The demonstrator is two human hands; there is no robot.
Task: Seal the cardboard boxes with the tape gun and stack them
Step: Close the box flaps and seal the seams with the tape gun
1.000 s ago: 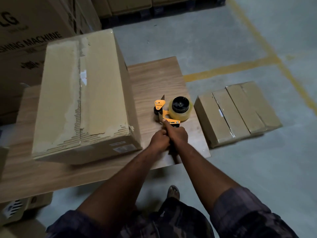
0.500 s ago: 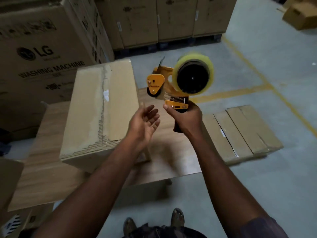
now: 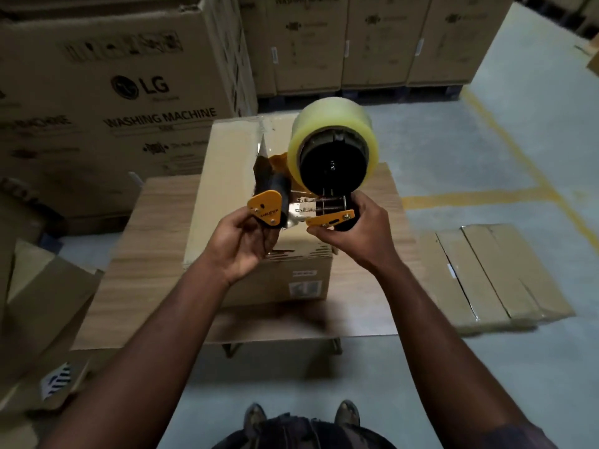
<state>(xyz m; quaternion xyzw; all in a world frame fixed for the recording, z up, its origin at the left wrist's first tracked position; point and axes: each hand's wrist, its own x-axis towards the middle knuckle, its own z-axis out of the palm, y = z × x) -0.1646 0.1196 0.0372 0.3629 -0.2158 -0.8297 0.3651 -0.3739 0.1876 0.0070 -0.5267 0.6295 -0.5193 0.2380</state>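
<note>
We read this as a warehouse; big cartons [image 3: 129, 102] printed LG WASHING MACHINE stand at left, more tall cartons [image 3: 372, 43] in a row on dark pallets [image 3: 428, 91] at the back. Grey concrete floor [image 3: 437, 140] with yellow painted lines [image 3: 470, 198]; flat-packed boxes [image 3: 492, 273] lie on it.

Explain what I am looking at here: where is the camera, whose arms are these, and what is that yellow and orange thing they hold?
There is no machine here. These are a person's two bare arms, seen from a camera worn on their head that looks forward and down, which is why their shoes show at the bottom edge. The right hand grips the handle of a tape gun, an orange tool carrying a roll of clear tape. The left hand holds its front end, by the roller. The gun is held up between the camera and a cardboard box standing on a wooden table. On the floor to the right lies a flat bundle of cardboard. Large washing machine cartons stand behind.
</note>
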